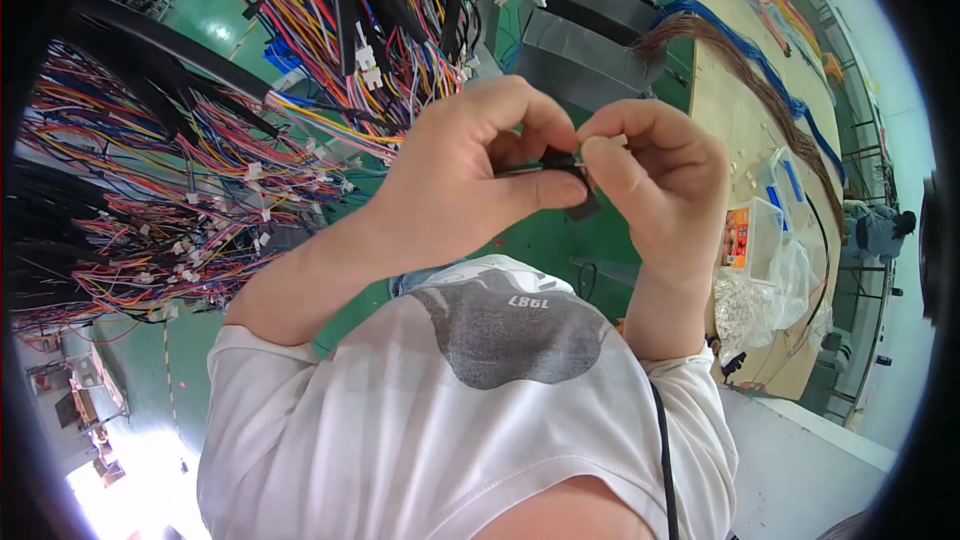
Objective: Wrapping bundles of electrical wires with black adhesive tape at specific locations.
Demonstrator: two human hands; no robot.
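Note:
In front of my chest, my left hand [465, 155] is closed, its thumb and fingers pinching a small black piece [583, 208]. One end of this piece hangs below the thumb; I cannot make out its exact kind. Close against it, my right hand [665, 175] is closed too, thumb and forefinger pressed together at the same spot. A tiny pale bit [620, 140] shows by the right fingertips, but whatever they grip is mostly hidden. Beyond my left arm hang thick bundles of coloured wires [300, 30] with white connectors [368, 68].
On the right stands a wooden table [720, 90] bearing brown and blue wire bundles [740, 45], a clear plastic box [765, 240] and a bag of small white parts [742, 305]. Grey boxes [575, 65] lie ahead. A person [875, 232] is at the far right.

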